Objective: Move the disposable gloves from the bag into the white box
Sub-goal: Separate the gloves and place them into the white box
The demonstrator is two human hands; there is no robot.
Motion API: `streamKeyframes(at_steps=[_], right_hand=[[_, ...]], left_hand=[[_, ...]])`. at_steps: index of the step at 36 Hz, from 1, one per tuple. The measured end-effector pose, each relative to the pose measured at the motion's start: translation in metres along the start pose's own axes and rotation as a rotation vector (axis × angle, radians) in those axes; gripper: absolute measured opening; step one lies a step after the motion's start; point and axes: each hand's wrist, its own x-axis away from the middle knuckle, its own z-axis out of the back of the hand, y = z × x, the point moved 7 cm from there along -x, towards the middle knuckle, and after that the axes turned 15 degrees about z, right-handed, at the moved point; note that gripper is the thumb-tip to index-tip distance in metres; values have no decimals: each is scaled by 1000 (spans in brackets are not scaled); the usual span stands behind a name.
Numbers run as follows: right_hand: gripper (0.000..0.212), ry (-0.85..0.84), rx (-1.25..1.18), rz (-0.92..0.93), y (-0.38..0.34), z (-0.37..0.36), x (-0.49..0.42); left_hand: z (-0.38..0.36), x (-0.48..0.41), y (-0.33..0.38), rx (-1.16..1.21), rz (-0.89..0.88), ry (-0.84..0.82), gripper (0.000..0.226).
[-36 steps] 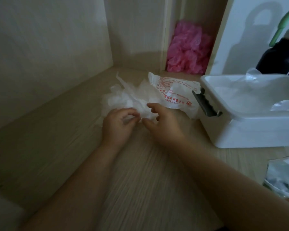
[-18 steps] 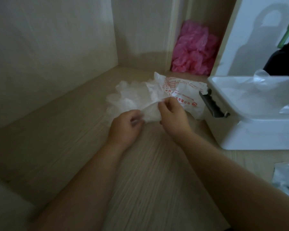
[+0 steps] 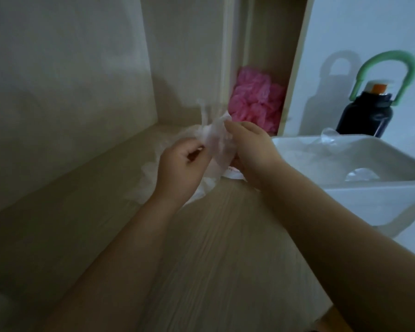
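A thin, see-through disposable glove [image 3: 217, 142] hangs in the air between my hands above the wooden desk. My right hand [image 3: 252, 149] pinches its upper edge. My left hand [image 3: 181, 168] is curled at its left edge and seems to pinch it too. Under my hands lies a pile of more clear gloves [image 3: 149, 173], and a sliver of the white bag with red print [image 3: 234, 174] shows below my right hand. The open white box [image 3: 379, 195] stands just right of my right hand, with several clear gloves [image 3: 362, 174] inside.
A pink crumpled bundle [image 3: 255, 104] fills a narrow shelf slot behind my hands. A dark bottle with a green handle [image 3: 367, 113] stands behind the box. Wooden walls close the desk on the left and at the back.
Both hands have risen from the pile on the desk, lifting one glove into the air. The view has tilted up and moved closer.
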Motion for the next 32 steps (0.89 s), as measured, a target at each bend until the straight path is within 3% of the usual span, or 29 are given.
streamKeyframes(at_steps=[2, 4, 8, 11, 14, 19, 23, 26, 29, 32], right_hand=[[14, 43, 24, 36, -5, 10, 1], [34, 22, -71, 7, -7, 13, 3], [65, -190, -422, -49, -24, 6, 11], [82, -319, -287, 1, -28, 20, 13], [73, -388, -31, 37, -31, 35, 16], [80, -425, 80, 70, -35, 55, 17], [48, -453, 77, 129, -44, 68, 20], [54, -386, 34, 156, -44, 75, 15], [32, -341, -251, 136, -49, 77, 15], [34, -318, -522, 70, -52, 85, 13]], left_hand=[[-8, -4, 10, 51, -15, -19, 15], [-20, -5, 18, 64, -16, -51, 25], [-40, -7, 32, 43, -71, -83, 39], [-55, -10, 36, 31, -49, -123, 50], [-66, -8, 46, 26, -42, -160, 73], [-78, -10, 61, 34, -39, -176, 66], [-89, -17, 61, 219, 144, -234, 120], [-98, -16, 64, 355, 186, -286, 95], [-106, -20, 63, 332, 197, -325, 89], [-113, -21, 61, 457, 280, -471, 78]])
